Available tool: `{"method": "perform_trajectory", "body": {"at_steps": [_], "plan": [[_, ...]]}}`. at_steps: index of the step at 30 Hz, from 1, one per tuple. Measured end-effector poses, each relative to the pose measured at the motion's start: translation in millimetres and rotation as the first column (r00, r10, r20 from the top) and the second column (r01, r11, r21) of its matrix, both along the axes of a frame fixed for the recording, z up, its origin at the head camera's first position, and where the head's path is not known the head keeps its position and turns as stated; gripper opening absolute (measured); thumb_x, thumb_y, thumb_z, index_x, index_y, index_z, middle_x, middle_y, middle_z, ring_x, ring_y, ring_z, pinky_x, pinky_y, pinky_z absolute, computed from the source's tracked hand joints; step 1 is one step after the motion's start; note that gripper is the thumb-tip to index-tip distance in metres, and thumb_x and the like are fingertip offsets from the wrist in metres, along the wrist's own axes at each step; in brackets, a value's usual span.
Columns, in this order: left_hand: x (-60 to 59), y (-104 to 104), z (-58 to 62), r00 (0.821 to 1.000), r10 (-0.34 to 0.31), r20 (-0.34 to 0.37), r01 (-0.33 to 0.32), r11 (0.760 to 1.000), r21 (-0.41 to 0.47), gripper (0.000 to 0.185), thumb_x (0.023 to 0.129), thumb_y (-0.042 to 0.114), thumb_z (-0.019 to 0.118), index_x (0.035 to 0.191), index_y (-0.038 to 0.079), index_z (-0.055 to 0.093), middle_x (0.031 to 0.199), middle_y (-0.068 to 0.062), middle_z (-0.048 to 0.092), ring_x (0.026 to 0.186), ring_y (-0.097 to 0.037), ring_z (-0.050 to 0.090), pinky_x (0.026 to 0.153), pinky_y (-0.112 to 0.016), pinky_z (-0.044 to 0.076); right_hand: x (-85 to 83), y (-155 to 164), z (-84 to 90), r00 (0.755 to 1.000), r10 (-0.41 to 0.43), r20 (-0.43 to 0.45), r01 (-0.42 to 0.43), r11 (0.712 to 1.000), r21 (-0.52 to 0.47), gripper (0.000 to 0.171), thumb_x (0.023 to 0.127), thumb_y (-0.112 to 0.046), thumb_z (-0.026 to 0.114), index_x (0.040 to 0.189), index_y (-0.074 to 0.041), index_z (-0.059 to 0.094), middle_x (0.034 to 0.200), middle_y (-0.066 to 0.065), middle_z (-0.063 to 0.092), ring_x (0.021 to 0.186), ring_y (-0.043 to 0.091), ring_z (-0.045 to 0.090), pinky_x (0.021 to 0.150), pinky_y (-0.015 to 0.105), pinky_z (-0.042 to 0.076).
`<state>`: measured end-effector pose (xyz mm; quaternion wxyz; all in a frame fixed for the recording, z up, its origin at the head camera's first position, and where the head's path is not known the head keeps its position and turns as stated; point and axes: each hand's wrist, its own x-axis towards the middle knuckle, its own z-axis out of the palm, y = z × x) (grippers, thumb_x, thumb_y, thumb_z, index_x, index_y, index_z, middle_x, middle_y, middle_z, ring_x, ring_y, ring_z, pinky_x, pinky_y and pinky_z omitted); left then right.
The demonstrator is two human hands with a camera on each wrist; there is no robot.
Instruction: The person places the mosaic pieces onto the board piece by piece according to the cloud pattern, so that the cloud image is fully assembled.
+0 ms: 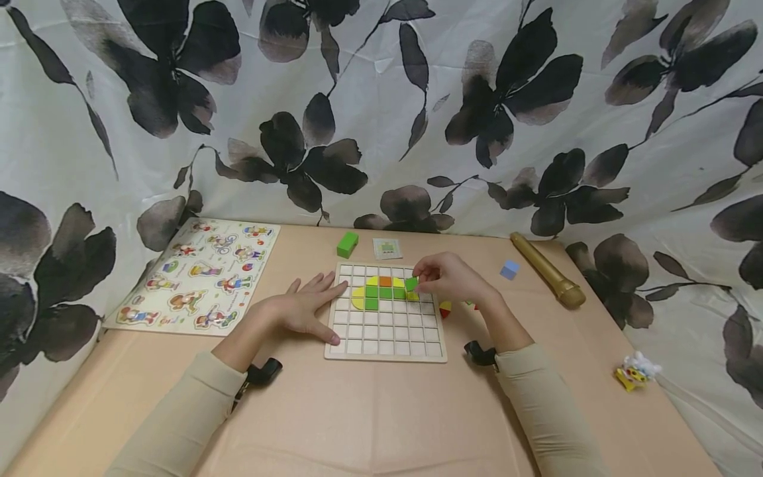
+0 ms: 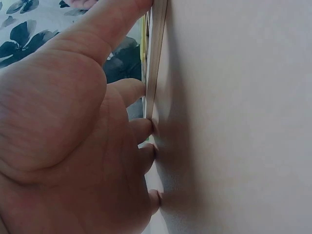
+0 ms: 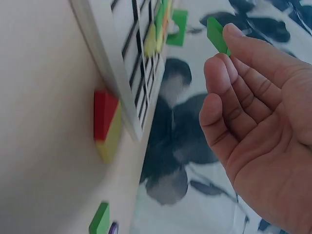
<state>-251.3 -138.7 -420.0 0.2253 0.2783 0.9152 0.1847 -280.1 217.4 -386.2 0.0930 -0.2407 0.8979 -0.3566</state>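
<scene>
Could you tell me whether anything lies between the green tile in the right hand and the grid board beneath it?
Nothing visible does. The right hand pinches the green tile just above the grid board, beside the tiles already placed; the left hand rests at the board's left edge.

Green tile [image 1: 411,283], pale gridded board [image 1: 385,344] — yellow, green, orange pieces, black-flowered curtain [image 1: 381,99]
</scene>
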Motion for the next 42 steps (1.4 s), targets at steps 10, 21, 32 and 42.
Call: {"method": "perform_trajectory", "body": {"at_steps": [10,21,32,42], "plan": [[0.9,0.8,1.5,1.0,-0.001,0.002,0.001,1.0,-0.003,0.118,0.079,0.066,0.08,0.169,0.022,0.018,0.176,-0.015,-0.001,0.163,-0.04,-0.006,0.125,-0.069,-0.005,-3.6,-37.2,-5.5,0.987,0.158,0.027,-0.16,0.979,0.128,0.023,0.085,-0.014,0.087,0.102,-0.004,0.075,0.078,0.0,0.062,0.075,0.016,0.056,0.067,0.026,0.047],[-0.6,-0.1,-0.9,1.0,-0.002,0.002,0.002,1.0,-0.001,0.118,0.078,0.068,0.08,0.168,0.022,0.018,0.176,-0.015,-0.001,0.162,-0.04,-0.006,0.124,-0.071,-0.006,-0.3,-58.9,-9.2,0.972,0.234,0.038,-0.236,0.943,0.233,0.021,0.086,-0.018,0.087,0.098,-0.006,0.074,0.077,-0.003,0.065,0.071,0.01,0.057,0.066,0.023,0.047],[0.1,-0.5,-0.2,1.0,-0.003,-0.001,0.003,1.0,0.0,0.118,0.078,0.068,0.08,0.168,0.022,0.019,0.176,-0.015,-0.001,0.163,-0.04,-0.006,0.124,-0.07,-0.006,-1.2,-58.9,-12.5,0.976,0.217,0.029,-0.218,0.944,0.248,0.021,0.086,-0.016,0.087,0.1,-0.006,0.075,0.08,-0.003,0.067,0.073,0.011,0.059,0.069,0.025,0.05],[0.5,-0.5,-1.0,1.0,-0.006,-0.008,0.006,1.0,-0.006,0.119,0.078,0.068,0.08,0.168,0.022,0.018,0.176,-0.015,-0.001,0.163,-0.039,-0.006,0.124,-0.071,-0.006,3.6,-42.4,-11.4,0.989,0.147,-0.025,-0.139,0.968,0.207,0.043,0.084,-0.021,0.089,0.122,-0.009,0.073,0.098,0.007,0.068,0.084,0.019,0.057,0.074,0.031,0.049]]}}
